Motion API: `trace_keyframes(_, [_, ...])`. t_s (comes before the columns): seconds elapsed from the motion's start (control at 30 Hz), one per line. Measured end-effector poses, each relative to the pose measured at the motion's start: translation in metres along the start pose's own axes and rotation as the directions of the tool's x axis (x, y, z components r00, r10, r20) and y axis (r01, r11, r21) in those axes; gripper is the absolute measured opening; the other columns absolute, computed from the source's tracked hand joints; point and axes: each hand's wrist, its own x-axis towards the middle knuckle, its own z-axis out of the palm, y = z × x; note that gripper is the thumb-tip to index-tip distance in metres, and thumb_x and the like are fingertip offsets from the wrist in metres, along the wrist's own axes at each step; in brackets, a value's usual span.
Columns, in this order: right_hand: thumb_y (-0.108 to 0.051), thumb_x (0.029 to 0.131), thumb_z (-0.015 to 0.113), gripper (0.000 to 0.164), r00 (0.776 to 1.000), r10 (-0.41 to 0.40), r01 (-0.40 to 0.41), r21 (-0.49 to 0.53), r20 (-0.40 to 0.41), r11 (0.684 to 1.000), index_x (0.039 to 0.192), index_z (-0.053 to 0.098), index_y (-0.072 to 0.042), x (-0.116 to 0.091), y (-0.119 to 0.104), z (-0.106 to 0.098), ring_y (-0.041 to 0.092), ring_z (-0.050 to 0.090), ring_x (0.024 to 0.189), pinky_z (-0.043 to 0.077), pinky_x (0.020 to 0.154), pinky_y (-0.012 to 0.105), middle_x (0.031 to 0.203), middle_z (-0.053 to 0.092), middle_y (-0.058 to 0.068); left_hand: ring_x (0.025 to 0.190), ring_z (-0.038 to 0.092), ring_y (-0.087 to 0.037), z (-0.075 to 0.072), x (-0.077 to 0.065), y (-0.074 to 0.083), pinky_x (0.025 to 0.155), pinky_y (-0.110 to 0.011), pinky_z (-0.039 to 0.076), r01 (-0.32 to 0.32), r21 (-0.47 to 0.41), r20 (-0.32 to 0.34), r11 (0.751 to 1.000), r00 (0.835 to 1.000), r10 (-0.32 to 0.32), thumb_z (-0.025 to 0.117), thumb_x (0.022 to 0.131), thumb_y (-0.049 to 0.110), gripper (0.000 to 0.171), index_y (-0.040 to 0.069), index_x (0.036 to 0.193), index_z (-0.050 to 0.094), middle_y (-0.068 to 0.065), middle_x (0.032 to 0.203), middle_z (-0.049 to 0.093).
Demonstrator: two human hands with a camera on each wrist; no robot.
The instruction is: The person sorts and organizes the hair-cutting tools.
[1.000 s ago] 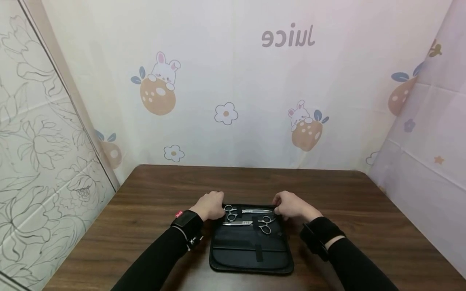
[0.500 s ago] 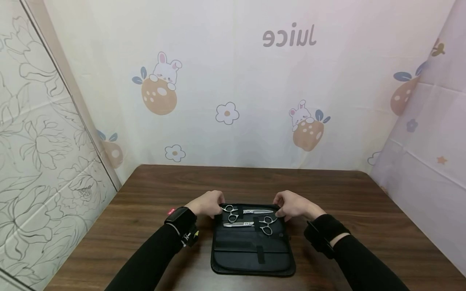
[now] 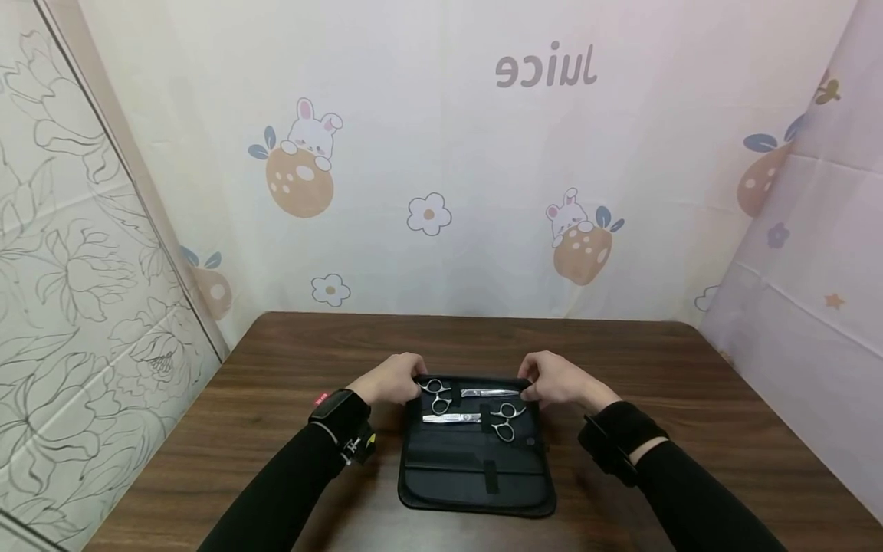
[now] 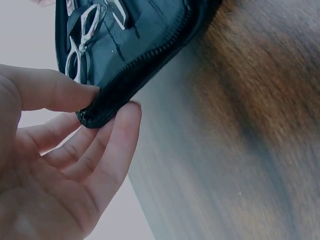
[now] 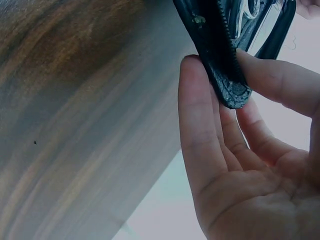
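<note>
A black zippered scissor case [image 3: 455,491] lies unfolded on the wooden table. Two pairs of silver scissors sit in its far half: the upper pair [image 3: 486,392] has its handles to the left, the lower pair [image 3: 451,418] to the right. My left hand [image 3: 392,381] pinches the far left corner, thumb on top and fingers beneath, as the left wrist view shows. At the far right corner my right hand [image 3: 560,380] pinches the zippered edge the same way. The case's far edge looks lifted slightly off the table; the near half appears to rest flat.
The brown wooden table [image 3: 276,353] reaches back to a printed curtain [image 3: 483,153]. A second curtain [image 3: 821,307] hangs along the right, and a flower-patterned panel [image 3: 90,268] stands at the left. Both wrists wear black straps.
Both hands have risen slightly with the case's far edge between their fingers. The left hand has shifted its hold at the corner. Both scissors have stayed in the case.
</note>
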Motion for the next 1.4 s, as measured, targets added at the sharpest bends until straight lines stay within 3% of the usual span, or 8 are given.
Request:
trace_keyframes(0.37, [-0.003,0.075,0.069,0.021,0.994,-0.072,0.066,-0.070,-0.086,0.995,0.093,0.059,-0.007,-0.003,-0.010,-0.004,0.020,0.051,0.069,0.048,0.056,0.034,0.080,0.053,0.008,0.076,0.049,-0.017,-0.005,-0.005,0.002,0.065,-0.032,0.043,-0.059,0.075,-0.111,0.995,0.992,0.067,0.058,0.076,0.000,0.021,0.006,0.096,0.055,-0.005,0.089,0.054])
trace_keyframes(0.57, [-0.008,0.075,0.069,0.017,0.976,-0.137,0.111,-0.153,-0.171,0.982,0.088,0.059,-0.012,-0.002,-0.012,-0.006,0.019,0.049,0.069,0.043,0.059,0.034,0.077,0.053,0.004,0.080,0.046,-0.016,-0.006,-0.004,0.002,0.070,-0.032,0.041,-0.053,0.138,-0.209,0.989,0.974,0.081,0.057,0.078,0.004,0.019,0.011,0.096,0.054,-0.001,0.092,0.050])
trace_keyframes(0.77, [-0.007,0.076,0.068,0.017,0.953,-0.206,0.157,-0.219,-0.223,0.963,0.088,0.057,-0.013,-0.002,-0.015,-0.007,0.018,0.048,0.070,0.042,0.060,0.034,0.078,0.053,0.002,0.080,0.045,-0.015,-0.006,-0.003,0.003,0.071,-0.032,0.041,-0.050,0.188,-0.254,0.981,0.962,0.097,0.054,0.080,0.005,0.023,0.012,0.102,0.052,-0.001,0.097,0.047])
trace_keyframes(1.03, [-0.005,0.078,0.066,0.019,0.899,-0.310,0.229,-0.273,-0.310,0.935,0.093,0.057,-0.012,-0.001,-0.017,-0.001,0.018,0.047,0.074,0.042,0.064,0.034,0.083,0.050,0.002,0.081,0.045,-0.015,-0.006,-0.007,0.001,0.073,-0.033,0.041,-0.083,0.240,-0.355,0.967,0.920,0.167,0.055,0.080,0.003,0.025,0.012,0.104,0.052,-0.002,0.099,0.047])
trace_keyframes(1.23, [-0.004,0.077,0.065,0.019,0.853,-0.362,0.243,-0.328,-0.375,0.913,0.091,0.057,-0.012,-0.003,-0.014,0.002,0.018,0.046,0.074,0.042,0.065,0.034,0.086,0.050,0.001,0.076,0.042,-0.013,-0.002,-0.004,-0.004,0.066,-0.031,0.039,-0.146,0.377,-0.383,0.915,0.875,0.297,0.052,0.080,0.002,0.024,0.011,0.103,0.052,-0.002,0.096,0.047])
trace_keyframes(1.33, [-0.003,0.077,0.065,0.019,0.852,-0.378,0.259,-0.337,-0.363,0.905,0.092,0.057,-0.012,-0.005,-0.014,0.003,0.017,0.045,0.074,0.041,0.064,0.034,0.085,0.049,0.001,0.075,0.042,-0.013,-0.001,-0.004,-0.005,0.065,-0.030,0.039,-0.161,0.392,-0.389,0.906,0.863,0.322,0.053,0.079,0.002,0.025,0.011,0.101,0.052,-0.001,0.094,0.047])
trace_keyframes(1.4, [-0.003,0.078,0.065,0.020,0.859,-0.383,0.271,-0.332,-0.340,0.903,0.093,0.056,-0.013,-0.007,-0.014,0.003,0.017,0.045,0.073,0.041,0.063,0.034,0.085,0.049,0.000,0.075,0.042,-0.013,-0.002,-0.005,-0.005,0.065,-0.030,0.039,-0.168,0.379,-0.376,0.910,0.871,0.317,0.053,0.078,0.001,0.025,0.012,0.101,0.052,0.000,0.093,0.046])
